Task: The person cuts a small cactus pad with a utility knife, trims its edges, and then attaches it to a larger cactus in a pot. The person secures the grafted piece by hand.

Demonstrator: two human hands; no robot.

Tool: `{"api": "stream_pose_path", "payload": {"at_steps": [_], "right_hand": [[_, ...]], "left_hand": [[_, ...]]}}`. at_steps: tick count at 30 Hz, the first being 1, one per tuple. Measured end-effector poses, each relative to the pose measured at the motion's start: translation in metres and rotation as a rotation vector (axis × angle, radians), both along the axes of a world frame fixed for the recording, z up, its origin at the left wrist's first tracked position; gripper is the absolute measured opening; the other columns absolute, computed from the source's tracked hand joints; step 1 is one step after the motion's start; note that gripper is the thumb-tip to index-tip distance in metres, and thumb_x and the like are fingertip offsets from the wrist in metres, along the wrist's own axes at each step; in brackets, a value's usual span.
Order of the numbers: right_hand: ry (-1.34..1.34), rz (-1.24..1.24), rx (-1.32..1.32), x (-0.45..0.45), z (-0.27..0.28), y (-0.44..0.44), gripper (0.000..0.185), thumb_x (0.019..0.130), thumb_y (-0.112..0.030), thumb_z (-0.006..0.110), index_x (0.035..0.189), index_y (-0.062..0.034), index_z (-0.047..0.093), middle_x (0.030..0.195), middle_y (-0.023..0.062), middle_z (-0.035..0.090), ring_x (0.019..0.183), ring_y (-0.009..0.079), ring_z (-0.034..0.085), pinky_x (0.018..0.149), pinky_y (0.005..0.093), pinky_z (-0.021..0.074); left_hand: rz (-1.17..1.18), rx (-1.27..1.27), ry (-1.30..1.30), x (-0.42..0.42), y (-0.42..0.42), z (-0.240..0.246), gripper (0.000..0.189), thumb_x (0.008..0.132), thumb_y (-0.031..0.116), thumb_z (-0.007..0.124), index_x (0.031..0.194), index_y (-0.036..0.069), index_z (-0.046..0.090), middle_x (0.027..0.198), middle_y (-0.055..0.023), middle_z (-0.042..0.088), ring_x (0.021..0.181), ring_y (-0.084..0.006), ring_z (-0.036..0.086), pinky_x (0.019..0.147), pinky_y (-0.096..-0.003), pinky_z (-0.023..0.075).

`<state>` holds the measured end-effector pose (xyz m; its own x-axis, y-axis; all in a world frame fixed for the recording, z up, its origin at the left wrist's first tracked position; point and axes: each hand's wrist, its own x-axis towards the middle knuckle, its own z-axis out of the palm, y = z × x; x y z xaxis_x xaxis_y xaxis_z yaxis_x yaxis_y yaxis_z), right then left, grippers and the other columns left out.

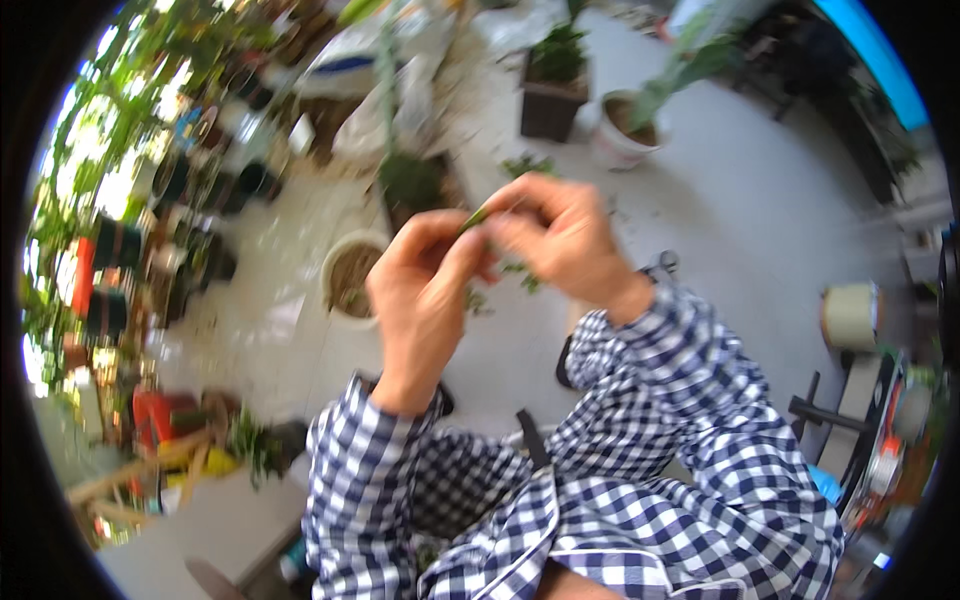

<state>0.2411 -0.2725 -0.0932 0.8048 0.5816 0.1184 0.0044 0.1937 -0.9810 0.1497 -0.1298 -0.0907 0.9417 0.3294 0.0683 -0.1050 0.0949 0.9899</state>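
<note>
A small green plant piece (474, 219), blurred, is pinched between the fingertips of both hands. My left hand (420, 292) grips its lower end with thumb and forefinger. My right hand (562, 236) meets it from the other side, thumb and fingers closed at its upper end. Green leafy sprigs (529, 277) show on the floor beneath the hands, partly hidden by them. Left of my left hand stands a round pale pot (330, 289) filled with soil. Just beyond the hands is a rectangular planter (452, 184) with a dark green rounded plant (409, 182).
A dark square pot (551, 112) with a leafy plant and a white pot (626, 154) with a broad-leaved plant stand farther off on the floor (720, 180). White sacks (375, 127) lie at the upper left. Several dark pots (112, 240) line the left side. A cylindrical container (850, 315) is at right.
</note>
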Motion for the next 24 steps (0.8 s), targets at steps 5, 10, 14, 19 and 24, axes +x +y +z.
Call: {"api": "stream_pose_path", "payload": {"at_steps": [5, 10, 14, 19, 24], "right_hand": [[-0.205, -0.037, -0.086, -0.002, -0.014, 0.014, 0.016, 0.089, -0.010, 0.066, 0.096, 0.0036, 0.069, 0.080, 0.0160, 0.072, 0.076, 0.0201, 0.071, 0.069, 0.0352, 0.0552], [-0.315, -0.224, -0.092, 0.011, 0.001, -0.002, 0.013, 0.091, -0.010, 0.070, 0.093, 0.0025, 0.067, 0.068, 0.0076, 0.064, 0.061, 0.0122, 0.057, 0.058, 0.0320, 0.0467], [-0.266, -0.360, -0.066, 0.025, -0.004, -0.018, 0.011, 0.094, -0.009, 0.069, 0.092, 0.0013, 0.067, 0.059, -0.0055, 0.046, 0.057, 0.0033, 0.038, 0.051, 0.0277, 0.0336], [-0.282, -0.461, -0.019, 0.017, -0.007, 0.002, 0.012, 0.094, -0.009, 0.070, 0.094, 0.0013, 0.065, 0.061, -0.0038, 0.051, 0.056, 0.0035, 0.040, 0.049, 0.0277, 0.0331], [-0.477, -0.469, 0.032, -0.012, -0.025, 0.025, 0.011, 0.094, -0.011, 0.069, 0.098, -0.0020, 0.063, 0.073, 0.0120, 0.063, 0.065, 0.0273, 0.061, 0.059, 0.0391, 0.0476]], "left_hand": [[0.120, -0.028, 0.013, -0.009, 0.007, -0.012, 0.026, 0.101, 0.011, 0.068, 0.120, -0.005, 0.063, 0.093, -0.0078, 0.069, 0.074, -0.0112, 0.064, 0.066, -0.0246, 0.0549], [0.030, 0.054, 0.159, -0.013, 0.045, -0.046, 0.039, 0.095, 0.001, 0.067, 0.132, -0.004, 0.057, 0.111, -0.0096, 0.062, 0.073, -0.0124, 0.063, 0.059, -0.0241, 0.0547], [-0.180, 0.158, 0.228, -0.020, 0.000, 0.001, 0.061, 0.079, -0.014, 0.064, 0.138, 0.001, 0.054, 0.128, -0.0130, 0.052, 0.076, -0.0155, 0.062, 0.058, -0.0278, 0.0536], [-0.501, 0.723, 0.221, -0.015, 0.054, -0.055, 0.056, 0.079, -0.015, 0.062, 0.131, 0.003, 0.053, 0.110, -0.0086, 0.057, 0.086, -0.0128, 0.062, 0.065, -0.0320, 0.0564], [-0.511, 0.527, 0.131, -0.006, -0.028, -0.051, 0.047, 0.085, -0.008, 0.067, 0.130, -0.002, 0.056, 0.123, -0.0134, 0.065, 0.117, -0.0231, 0.063, 0.095, -0.0352, 0.0551]]}}
